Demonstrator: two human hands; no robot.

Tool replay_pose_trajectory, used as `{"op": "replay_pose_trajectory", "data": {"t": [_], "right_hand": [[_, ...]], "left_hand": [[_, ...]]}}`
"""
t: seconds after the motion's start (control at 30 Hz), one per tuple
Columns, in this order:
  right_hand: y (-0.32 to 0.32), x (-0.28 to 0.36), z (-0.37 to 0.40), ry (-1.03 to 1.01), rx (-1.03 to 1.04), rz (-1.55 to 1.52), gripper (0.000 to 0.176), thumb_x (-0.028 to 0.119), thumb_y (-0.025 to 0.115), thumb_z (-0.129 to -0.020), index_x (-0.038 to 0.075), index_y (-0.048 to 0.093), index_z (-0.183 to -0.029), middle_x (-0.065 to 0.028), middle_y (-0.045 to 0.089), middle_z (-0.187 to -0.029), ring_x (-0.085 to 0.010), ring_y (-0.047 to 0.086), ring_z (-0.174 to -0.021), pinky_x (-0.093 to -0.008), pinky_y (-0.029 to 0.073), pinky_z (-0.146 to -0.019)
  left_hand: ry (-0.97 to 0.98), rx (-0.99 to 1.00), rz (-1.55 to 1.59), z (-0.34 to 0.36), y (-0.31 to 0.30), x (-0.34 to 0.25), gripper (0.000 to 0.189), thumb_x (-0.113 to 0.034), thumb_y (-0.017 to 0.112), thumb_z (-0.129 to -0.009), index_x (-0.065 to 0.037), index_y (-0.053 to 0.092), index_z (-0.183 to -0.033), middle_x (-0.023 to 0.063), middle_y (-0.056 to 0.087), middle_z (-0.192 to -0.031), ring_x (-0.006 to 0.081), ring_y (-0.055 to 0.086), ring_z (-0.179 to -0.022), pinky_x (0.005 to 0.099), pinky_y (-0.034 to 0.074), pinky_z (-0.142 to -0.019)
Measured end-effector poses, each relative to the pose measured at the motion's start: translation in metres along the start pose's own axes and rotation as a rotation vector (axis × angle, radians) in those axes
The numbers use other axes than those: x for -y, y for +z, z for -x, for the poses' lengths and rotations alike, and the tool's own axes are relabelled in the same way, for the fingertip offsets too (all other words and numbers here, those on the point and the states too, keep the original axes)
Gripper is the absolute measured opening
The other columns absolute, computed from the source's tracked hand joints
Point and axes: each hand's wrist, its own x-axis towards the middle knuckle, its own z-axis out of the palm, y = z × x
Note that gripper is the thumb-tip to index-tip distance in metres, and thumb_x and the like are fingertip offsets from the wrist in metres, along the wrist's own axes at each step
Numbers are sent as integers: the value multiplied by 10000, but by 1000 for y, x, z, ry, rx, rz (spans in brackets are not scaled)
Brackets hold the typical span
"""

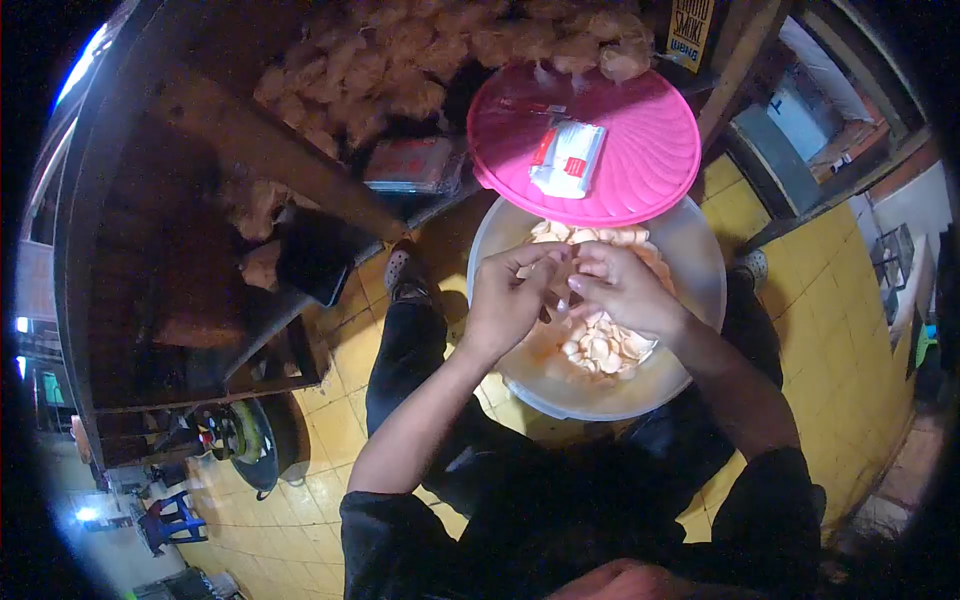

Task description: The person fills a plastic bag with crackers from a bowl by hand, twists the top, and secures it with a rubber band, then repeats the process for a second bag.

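Note:
My left hand (510,298) and my right hand (627,290) meet over a large pale plastic tub (707,255). The fingertips of both are pinched close together on what looks like thin clear plastic (560,296); its shape is hard to make out. Below them, many pale, flat, round chips (606,347) lie in the tub, partly hidden by my hands. A round pink lid (650,130) rests at the tub's far side. On the lid lies a white packet (567,160) with red print.
Many brownish bundles (390,75) are heaped on the dark wooden rack at the upper left. A flat red packet (410,163) lies on its edge. A dark wide pan (258,450) stands at lower left. A wooden frame (850,190) stands at right on yellow floor tiles.

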Motion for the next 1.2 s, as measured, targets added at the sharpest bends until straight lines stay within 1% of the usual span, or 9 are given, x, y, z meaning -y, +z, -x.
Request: {"op": "replay_pose_trajectory", "data": {"t": [0.4,0.5,0.63,0.7,0.83,0.9,0.97,1.07,1.2], "right_hand": [[-2,1,-3,34,-56,50,169,38,709,-875,-25,580,-964,-84,659,-802,-112,669,-698,-257,531,-548],[4,4,0,1,-96,486,205,20,720,-817,-32,580,-958,-113,666,-798,-143,679,-726,-332,537,-590],[-3,-16,-6,-134,-104,761,192,106,700,-848,7,600,-978,-204,667,-863,-356,680,-839,-444,516,-747],[-23,-22,-9,-16,212,612,221,216,664,-915,18,618,-1001,-225,664,-899,-386,671,-867,-455,516,-749],[-57,-100,3,39,251,1237,308,282,633,-925,-12,643,-1016,-204,687,-941,-361,685,-890,-445,535,-794],[-41,-84,16,336,642,1619,271,206,645,-865,-37,662,-983,-213,687,-906,-357,682,-890,-434,541,-821],[-35,-95,29,399,934,1469,209,124,640,-798,-47,682,-911,-213,684,-866,-362,677,-853,-437,549,-801],[-32,-123,50,-60,764,1463,167,111,640,-783,-35,687,-850,-198,687,-853,-349,679,-815,-445,558,-768],[-5,-53,32,173,964,1395,172,129,636,-791,-37,678,-808,-185,689,-837,-350,687,-771,-460,560,-737]], "left_hand": [[331,-107,-454,-2,-3,19,164,17,643,-908,25,709,-1058,88,725,-883,115,668,-646,256,545,-554],[167,151,-148,0,-2,17,192,25,634,-909,30,693,-1092,97,724,-880,117,681,-666,274,553,-572],[1,227,-132,5,0,9,257,98,591,-871,16,683,-1096,106,721,-890,145,695,-671,289,556,-571],[309,-18,-626,3,-12,8,334,167,535,-808,4,681,-1061,93,713,-856,180,700,-659,300,554,-562],[485,-2,-570,-3,-32,17,267,203,483,-770,40,674,-861,162,665,-1053,232,710,-752,297,605,-579],[331,3,-540,1,-32,10,245,208,470,-769,56,660,-803,189,622,-1153,247,711,-812,296,628,-593],[389,-19,-598,-2,-37,16,228,194,475,-804,65,661,-839,182,643,-1099,236,719,-769,303,608,-598],[203,-47,-589,2,-33,0,193,151,479,-869,74,653,-906,174,666,-1043,217,725,-723,308,578,-598],[264,-48,-599,-2,-33,5,177,102,484,-922,77,642,-996,163,684,-994,200,725,-687,312,551,-595]]}}
